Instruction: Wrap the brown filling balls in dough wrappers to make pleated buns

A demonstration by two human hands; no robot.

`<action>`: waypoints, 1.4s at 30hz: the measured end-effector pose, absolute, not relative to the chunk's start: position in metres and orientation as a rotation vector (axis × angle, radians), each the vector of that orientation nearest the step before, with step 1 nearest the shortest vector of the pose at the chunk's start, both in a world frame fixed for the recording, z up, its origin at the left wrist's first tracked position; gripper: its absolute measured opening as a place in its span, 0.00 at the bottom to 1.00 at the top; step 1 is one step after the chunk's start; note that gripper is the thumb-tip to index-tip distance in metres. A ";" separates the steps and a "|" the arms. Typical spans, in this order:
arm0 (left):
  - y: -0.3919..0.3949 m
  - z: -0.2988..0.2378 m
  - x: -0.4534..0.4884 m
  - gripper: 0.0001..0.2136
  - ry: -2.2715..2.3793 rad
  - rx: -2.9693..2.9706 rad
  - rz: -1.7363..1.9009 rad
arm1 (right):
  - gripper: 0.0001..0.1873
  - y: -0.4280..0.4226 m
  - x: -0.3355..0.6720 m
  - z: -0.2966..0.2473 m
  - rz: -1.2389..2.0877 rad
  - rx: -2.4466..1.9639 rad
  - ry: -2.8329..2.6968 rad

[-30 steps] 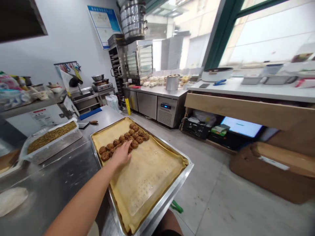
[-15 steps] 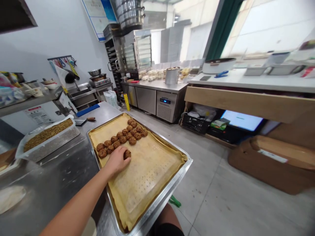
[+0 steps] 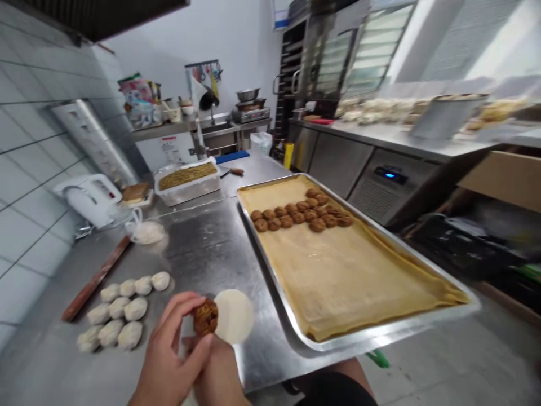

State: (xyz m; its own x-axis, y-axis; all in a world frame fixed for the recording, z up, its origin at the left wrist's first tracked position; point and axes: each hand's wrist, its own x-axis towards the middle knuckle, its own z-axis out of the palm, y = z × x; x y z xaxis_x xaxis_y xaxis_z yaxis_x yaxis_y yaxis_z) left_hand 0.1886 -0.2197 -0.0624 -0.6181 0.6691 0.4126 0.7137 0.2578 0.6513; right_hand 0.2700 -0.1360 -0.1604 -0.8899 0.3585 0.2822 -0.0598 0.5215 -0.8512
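My left hand (image 3: 175, 341) is closed around a rough brown filling ball (image 3: 205, 317), gripped between fingers and thumb above the near edge of the steel table. My right hand (image 3: 220, 366) is close against it, just below the ball; its fingers are hidden behind my left hand. A flat round dough wrapper (image 3: 235, 317) shows just beyond the hands on the right. To the left, several pale dough pieces (image 3: 119, 308) stand in rows. On the right, a metal tray (image 3: 291, 316) lined with yellowish paper holds several more brown balls (image 3: 298, 217) toward its far side.
A wooden rolling pin (image 3: 97, 279) lies left of the dough pieces. Farther back are a pile of flour (image 3: 147, 232), a white hand mixer (image 3: 91, 197), a plastic tub of brownish filling (image 3: 190, 189) and a wooden-handled scraper (image 3: 235, 171). The tiled wall (image 3: 29, 186) borders the left side.
My left hand has left the tray with a brown ball and come back over the table. My right hand has come into view beside it. The view has swung left.
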 end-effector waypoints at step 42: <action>-0.320 -0.133 0.169 0.08 -2.735 -1.179 -1.378 | 0.14 -0.160 0.266 -0.146 1.426 -0.328 -2.294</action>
State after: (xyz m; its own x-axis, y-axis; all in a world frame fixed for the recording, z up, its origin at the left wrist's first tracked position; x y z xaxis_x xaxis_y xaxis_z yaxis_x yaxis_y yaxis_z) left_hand 0.1686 -0.3205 -0.1334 -0.7331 0.6548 0.1838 0.5373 0.3920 0.7467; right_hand 0.2662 -0.1597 -0.1462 -0.8850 0.4084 0.2234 -0.0197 0.4465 -0.8946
